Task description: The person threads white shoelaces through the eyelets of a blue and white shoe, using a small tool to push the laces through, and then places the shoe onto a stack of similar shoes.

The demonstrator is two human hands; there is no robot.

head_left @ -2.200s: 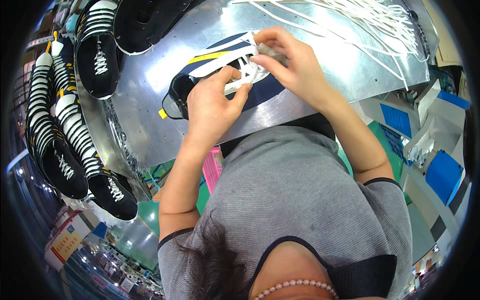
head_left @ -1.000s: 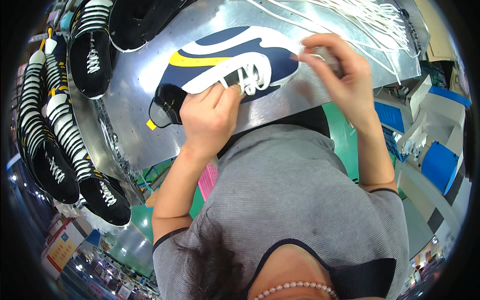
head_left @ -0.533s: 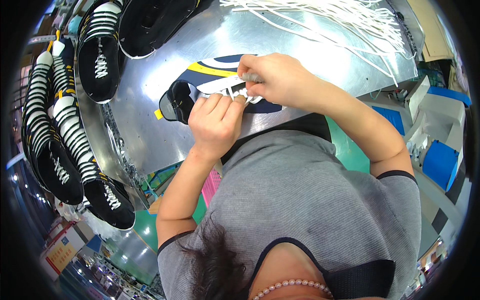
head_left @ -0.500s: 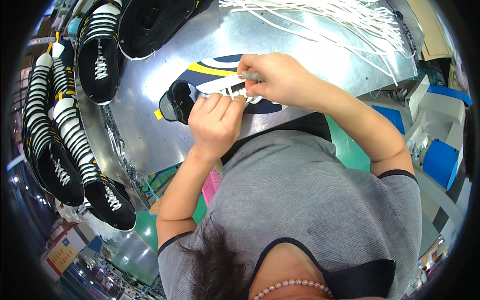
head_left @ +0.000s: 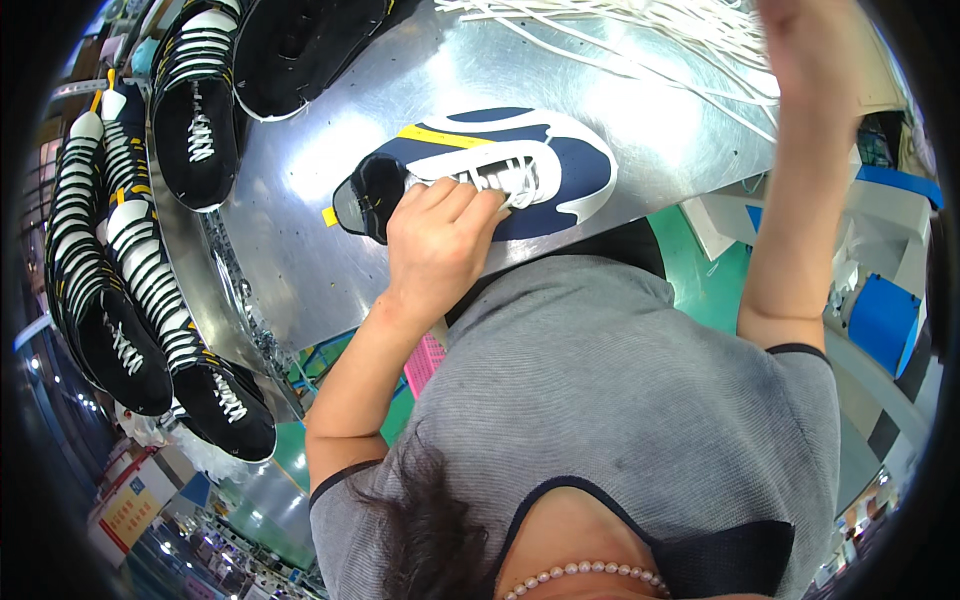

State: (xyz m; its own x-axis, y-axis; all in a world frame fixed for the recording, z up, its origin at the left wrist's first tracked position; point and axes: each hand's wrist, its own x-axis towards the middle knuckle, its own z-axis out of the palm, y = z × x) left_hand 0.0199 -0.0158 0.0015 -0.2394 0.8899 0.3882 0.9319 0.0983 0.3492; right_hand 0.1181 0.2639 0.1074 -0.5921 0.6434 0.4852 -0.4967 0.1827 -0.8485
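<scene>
A shoe upper [head_left: 575, 165] in navy, white and yellow lies on the metal table, its toe to the right and its dark collar to the left. My left hand [head_left: 440, 235] is closed over the near side of its lacing opening, fingertips curled at the eyelets. White lace [head_left: 520, 185] crosses the opening just beyond those fingers; whether they also pinch a lace end is hidden. Far out to the right, my right hand [head_left: 815, 50] is smeared by motion beside a pile of loose white laces [head_left: 660, 40], its fingers unreadable.
Long nested rows of laced uppers [head_left: 135, 255] hang along the table's left side. More dark uppers [head_left: 300, 50] lie at the far left of the metal table [head_left: 300, 270]. A pink basket [head_left: 425, 362] shows below the near edge, and blue-and-white equipment [head_left: 885, 320] stands at right.
My right hand has left the shoe upper and swung far right and away, beside the loose laces. The upper's toe is now uncovered. My left hand stays on the upper, almost unmoved.
</scene>
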